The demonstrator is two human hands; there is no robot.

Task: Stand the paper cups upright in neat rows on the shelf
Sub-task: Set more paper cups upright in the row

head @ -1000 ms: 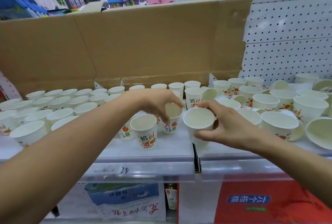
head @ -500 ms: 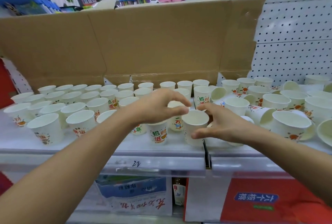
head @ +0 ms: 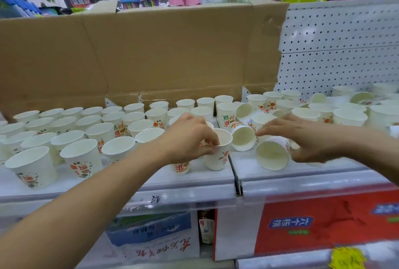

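Though the left hand (head: 190,139) covers much of it, one cup (head: 218,158) stands upright near the front of the shelf (head: 190,191), just left of the seam (head: 237,186) between two shelf boards. Thumb and fingertips pinch its rim, one finger dipping inside. A second cup (head: 181,167) shows only its printed foot below that hand.

The right hand (head: 306,137) is blurred. Its fingers lie straight and spread over the tipped cups (head: 272,156) right of the seam, and I cannot tell whether the palm touches any of them. Two of those lie on their sides with their mouths toward the front, one just beside the pinched cup. Farther right, more cups (head: 347,115), upright and fallen mixed, run out of sight at the edge.

Left of the hands, rows (head: 82,156) of upright cups fill the board back to the cardboard (head: 151,53), and the leftmost are cut off. A bare strip of shelf runs along the front lip before both hands. Behind the right-hand jumble stands pegboard (head: 345,53). Below the shelf, a red box (head: 323,223) is only partly seen.
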